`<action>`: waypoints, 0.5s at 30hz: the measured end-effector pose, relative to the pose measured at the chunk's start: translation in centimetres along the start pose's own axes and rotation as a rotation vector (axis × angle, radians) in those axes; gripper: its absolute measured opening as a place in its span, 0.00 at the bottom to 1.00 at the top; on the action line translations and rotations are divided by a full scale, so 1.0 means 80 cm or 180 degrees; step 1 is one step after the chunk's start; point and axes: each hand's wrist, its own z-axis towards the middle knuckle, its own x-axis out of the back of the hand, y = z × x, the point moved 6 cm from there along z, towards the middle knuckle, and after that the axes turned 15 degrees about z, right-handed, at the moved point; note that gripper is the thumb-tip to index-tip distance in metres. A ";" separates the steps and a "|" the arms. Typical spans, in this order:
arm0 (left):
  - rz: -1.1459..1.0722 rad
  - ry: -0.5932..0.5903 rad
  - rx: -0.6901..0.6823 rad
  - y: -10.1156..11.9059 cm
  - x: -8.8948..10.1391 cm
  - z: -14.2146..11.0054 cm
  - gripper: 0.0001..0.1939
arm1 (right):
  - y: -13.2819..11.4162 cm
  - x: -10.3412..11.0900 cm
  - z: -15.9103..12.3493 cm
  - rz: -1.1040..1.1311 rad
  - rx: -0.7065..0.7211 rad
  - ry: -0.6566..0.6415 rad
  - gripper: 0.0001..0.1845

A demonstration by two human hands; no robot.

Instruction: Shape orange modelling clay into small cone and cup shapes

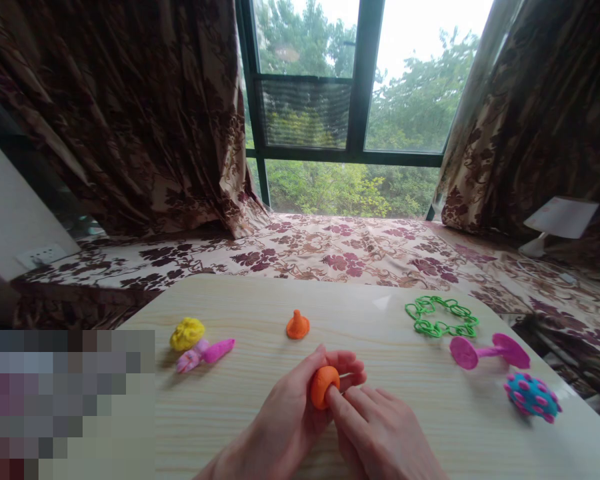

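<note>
An orange ball of modelling clay (324,385) rests in my left hand (295,393), whose fingers curl around its far side. My right hand (375,423) presses a fingertip or thumb into the ball's right side, where a hollow shows. Both hands are held together above the near middle of the table. Beyond them, on the tabletop, stands a small orange clay piece (297,325) with a wide round base and a narrow knob on top. The tips of some right-hand fingers are hidden.
On the pale wooden table (240,413), a yellow clay lump (187,333) and a pink clay piece (219,351) lie left. To the right are a green clay chain (443,331), a pink dumbbell-shaped piece (487,352) and a blue ball with pink dots (533,397). A lamp (560,219) stands beyond.
</note>
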 end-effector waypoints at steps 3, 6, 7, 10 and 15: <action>-0.0043 -0.0063 0.0044 0.004 -0.004 -0.002 0.23 | 0.018 0.008 0.005 0.1782 -0.0981 0.0031 0.09; 0.0186 -0.0023 -0.0077 0.009 -0.001 -0.002 0.21 | 0.035 0.004 0.002 0.3838 -0.2050 0.0184 0.11; 0.0305 -0.0017 -0.0150 0.011 0.000 -0.001 0.20 | 0.038 0.002 0.000 0.4359 -0.2245 0.0293 0.13; 0.0592 -0.0070 -0.0337 0.015 0.000 -0.001 0.18 | 0.044 -0.002 -0.005 0.5312 -0.2394 0.0523 0.14; 0.0734 -0.0127 -0.0433 0.015 -0.003 -0.002 0.19 | 0.044 -0.001 -0.008 0.5585 -0.2119 0.0561 0.14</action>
